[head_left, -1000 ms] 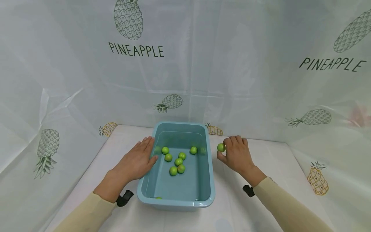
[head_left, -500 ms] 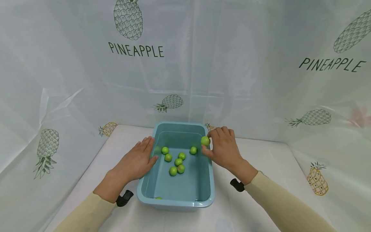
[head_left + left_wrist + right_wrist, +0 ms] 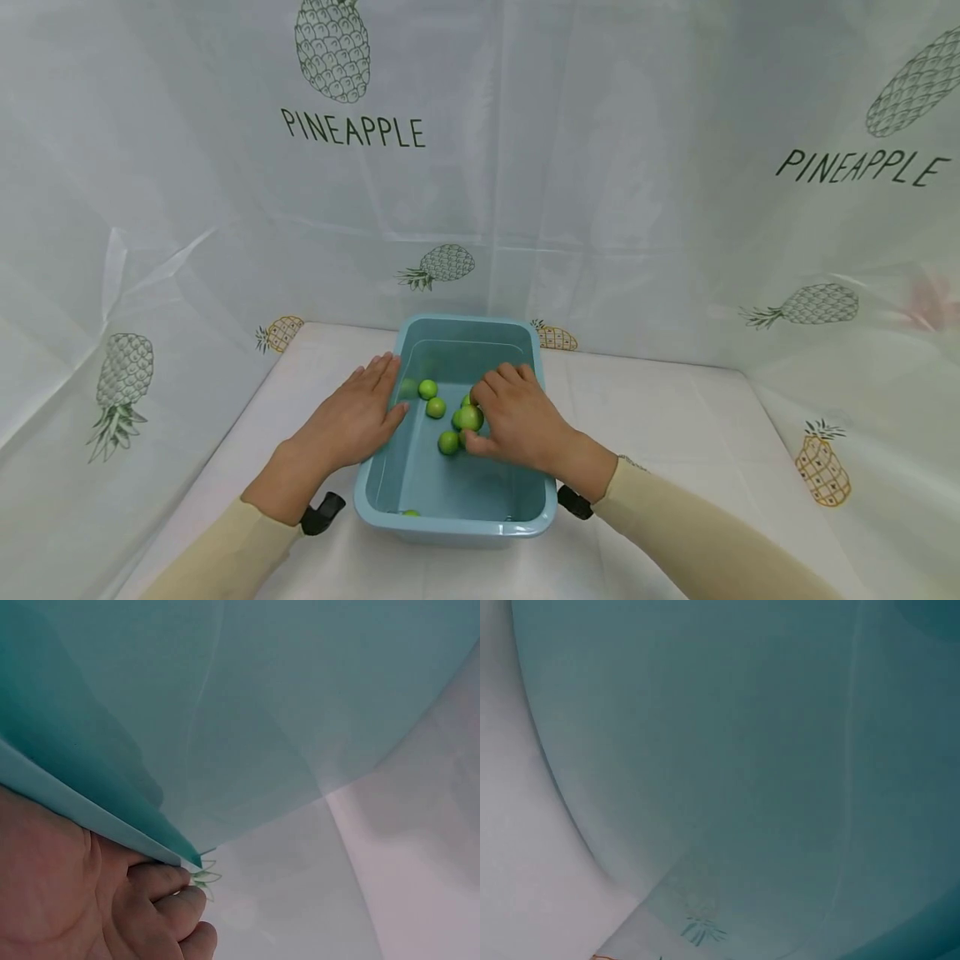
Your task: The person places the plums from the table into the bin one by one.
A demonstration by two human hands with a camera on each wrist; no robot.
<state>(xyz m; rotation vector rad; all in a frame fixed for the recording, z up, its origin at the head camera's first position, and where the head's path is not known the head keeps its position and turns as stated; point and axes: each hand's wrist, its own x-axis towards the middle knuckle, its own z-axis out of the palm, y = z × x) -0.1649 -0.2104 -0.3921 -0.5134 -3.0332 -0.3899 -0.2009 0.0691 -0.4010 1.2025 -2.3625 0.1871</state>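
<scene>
A blue-green plastic basin [image 3: 450,525] stands on the table, with several small round green fruits [image 3: 436,407] on its bottom. One more fruit [image 3: 411,512] shows partly by the near wall. Over the middle of the basin, my right hand [image 3: 517,421] pinches a green fruit [image 3: 471,417] between thumb and fingers. This fruit and hand overlap some of those below and hide part of them. My left hand [image 3: 352,417] lies with extended fingers along the basin's left rim; its palm and fingers [image 3: 169,892] show against the rim's outside in the left wrist view. The right wrist view shows only the basin's side wall [image 3: 705,750].
The table has a white cover [image 3: 645,400]. A pale sheet [image 3: 622,208] printed with pineapples hangs behind it and on both sides. Black straps with camera mounts [image 3: 323,513] sit at the wrists.
My right hand has carried the green fruit leftward from beside the basin, across the right rim, to above the fruits inside. The left hand and basin stay where they were.
</scene>
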